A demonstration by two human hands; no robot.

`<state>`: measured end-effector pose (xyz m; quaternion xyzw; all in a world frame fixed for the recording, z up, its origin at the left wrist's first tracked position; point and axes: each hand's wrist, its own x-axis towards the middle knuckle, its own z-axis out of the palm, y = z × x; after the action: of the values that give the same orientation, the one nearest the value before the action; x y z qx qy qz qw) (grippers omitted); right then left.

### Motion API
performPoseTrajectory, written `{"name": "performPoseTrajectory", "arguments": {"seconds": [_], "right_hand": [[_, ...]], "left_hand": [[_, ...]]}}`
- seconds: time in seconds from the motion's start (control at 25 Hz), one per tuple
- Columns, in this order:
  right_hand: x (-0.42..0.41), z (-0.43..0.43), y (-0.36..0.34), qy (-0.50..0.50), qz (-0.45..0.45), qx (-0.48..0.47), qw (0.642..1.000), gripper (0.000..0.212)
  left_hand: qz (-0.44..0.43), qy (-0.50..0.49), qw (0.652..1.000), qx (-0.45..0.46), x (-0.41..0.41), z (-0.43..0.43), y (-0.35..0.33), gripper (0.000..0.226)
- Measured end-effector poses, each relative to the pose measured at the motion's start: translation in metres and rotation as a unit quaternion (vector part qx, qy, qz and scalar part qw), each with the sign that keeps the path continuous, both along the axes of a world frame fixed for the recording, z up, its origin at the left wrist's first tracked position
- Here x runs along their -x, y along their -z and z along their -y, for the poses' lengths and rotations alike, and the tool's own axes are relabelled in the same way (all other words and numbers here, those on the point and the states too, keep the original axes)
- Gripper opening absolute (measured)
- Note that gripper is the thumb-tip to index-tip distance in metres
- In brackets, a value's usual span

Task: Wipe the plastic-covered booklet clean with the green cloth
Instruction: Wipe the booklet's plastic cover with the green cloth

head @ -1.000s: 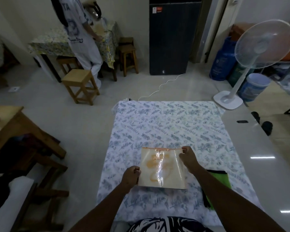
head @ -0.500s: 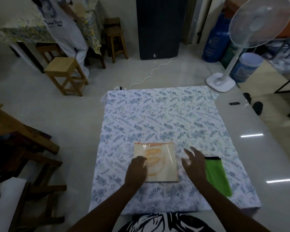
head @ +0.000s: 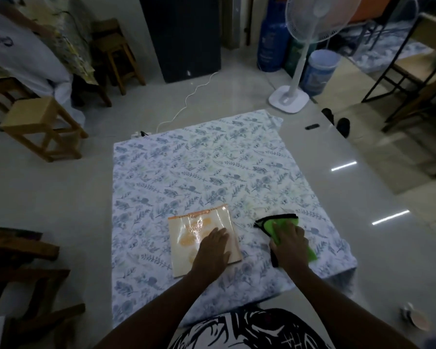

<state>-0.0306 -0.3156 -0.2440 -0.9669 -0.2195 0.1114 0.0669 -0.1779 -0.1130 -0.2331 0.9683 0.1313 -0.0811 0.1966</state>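
Note:
The plastic-covered booklet [head: 190, 234], cream with orange marks and a glossy glare, lies flat on the floral sheet [head: 207, 167] near its front edge. My left hand [head: 213, 250] rests palm-down on the booklet's right half, fingers spread. To the right lies the green cloth [head: 271, 224] with a black hem, its far corner folded up. My right hand [head: 290, 244] lies on top of the cloth with fingers curling onto it; the cloth stays on the sheet, a hand's width from the booklet.
The sheet covers a low surface on a glossy tiled floor. A standing fan [head: 288, 98] and blue containers [head: 315, 71] are at the back right, a wooden stool [head: 35, 124] and a person in white [head: 23, 51] at the back left. A cup [head: 415, 319] sits at the lower right.
My hands set the booklet down flat. My left hand slid onto its right half, and my right hand moved right from the booklet's edge onto the green cloth.

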Motion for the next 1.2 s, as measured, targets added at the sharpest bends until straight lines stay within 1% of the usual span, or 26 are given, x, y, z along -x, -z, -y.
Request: {"name": "performPoseTrajectory", "arguments": {"seconds": [0.12,0.2,0.28,0.36,0.44,0.52,0.6,0.64,0.68,0.72,0.76,0.84,0.88,0.92,0.96,1.0,1.04,1.08,1.12,1.16,1.2], "right_hand": [[-0.011,-0.006,-0.002,-0.015,-0.012,-0.053,0.998,0.034],[-0.014,-0.013,-0.003,-0.012,-0.016,-0.114,0.993,0.037],[-0.005,-0.035,-0.011,-0.050,-0.027,-0.160,0.985,0.038],[0.007,-0.066,-0.019,-0.118,-0.044,-0.185,0.975,0.044],[0.015,-0.097,-0.021,-0.154,-0.058,-0.198,0.966,0.049],[0.019,-0.126,-0.023,-0.152,-0.067,-0.153,0.974,0.053],[0.028,-0.141,-0.023,-0.143,-0.075,-0.088,0.983,0.053],[0.039,-0.142,-0.024,-0.151,-0.075,-0.070,0.983,0.046],[0.055,-0.136,-0.024,-0.181,-0.061,-0.079,0.978,0.035],[0.072,-0.120,-0.019,-0.231,-0.061,-0.091,0.967,0.028],[0.088,-0.103,-0.012,-0.305,-0.059,-0.087,0.946,0.026],[0.081,-0.085,0.011,-0.437,-0.037,-0.036,0.898,0.029],[0.066,-0.089,0.015,-0.429,-0.052,-0.041,0.901,0.024],[0.048,-0.100,0.019,-0.395,-0.061,-0.054,0.915,0.022],[0.031,-0.113,0.015,-0.333,-0.056,-0.033,0.941,0.020],[0.020,-0.126,0.011,-0.262,-0.059,-0.042,0.962,0.022],[0.019,-0.136,0.008,-0.207,-0.045,-0.031,0.977,0.029],[0.032,-0.138,0.009,-0.193,-0.044,-0.044,0.979,0.032],[0.051,-0.133,0.003,-0.204,-0.066,-0.059,0.975,0.032],[0.072,-0.118,0.003,-0.287,-0.075,-0.063,0.953,0.034],[0.085,-0.102,0.003,-0.375,-0.075,-0.049,0.923,0.039]], "left_hand": [[0.011,-0.045,0.999,-0.003,0.017,-0.015,0.001,0.055],[0.019,-0.097,0.995,0.005,0.032,-0.027,-0.003,0.054],[0.023,-0.159,0.987,0.012,0.049,-0.041,-0.010,0.058],[-0.016,-0.208,0.977,0.036,0.066,-0.059,-0.018,0.075],[-0.094,-0.223,0.967,0.077,0.081,-0.077,-0.021,0.100],[-0.182,-0.182,0.963,0.078,0.088,-0.087,-0.023,0.116],[-0.225,-0.147,0.963,0.028,0.088,-0.084,-0.022,0.117],[-0.232,-0.145,0.962,-0.002,0.087,-0.081,-0.021,0.115],[-0.234,-0.148,0.961,-0.023,0.085,-0.077,-0.022,0.113],[-0.235,-0.154,0.959,-0.034,0.083,-0.075,-0.021,0.113],[-0.238,-0.160,0.957,-0.038,0.082,-0.075,-0.020,0.113],[-0.244,-0.157,0.956,-0.051,0.080,-0.075,-0.022,0.111],[-0.249,-0.148,0.955,-0.062,0.079,-0.077,-0.024,0.110],[-0.255,-0.135,0.955,-0.074,0.078,-0.079,-0.025,0.109],[-0.258,-0.123,0.955,-0.083,0.079,-0.081,-0.025,0.107],[-0.255,-0.117,0.956,-0.089,0.079,-0.082,-0.025,0.106],[-0.253,-0.116,0.957,-0.088,0.080,-0.082,-0.026,0.105],[-0.255,-0.116,0.956,-0.082,0.079,-0.083,-0.028,0.105],[-0.257,-0.118,0.956,-0.077,0.079,-0.083,-0.027,0.104],[-0.256,-0.123,0.956,-0.078,0.078,-0.082,-0.025,0.105],[-0.259,-0.124,0.955,-0.080,0.078,-0.082,-0.025,0.105]]}}
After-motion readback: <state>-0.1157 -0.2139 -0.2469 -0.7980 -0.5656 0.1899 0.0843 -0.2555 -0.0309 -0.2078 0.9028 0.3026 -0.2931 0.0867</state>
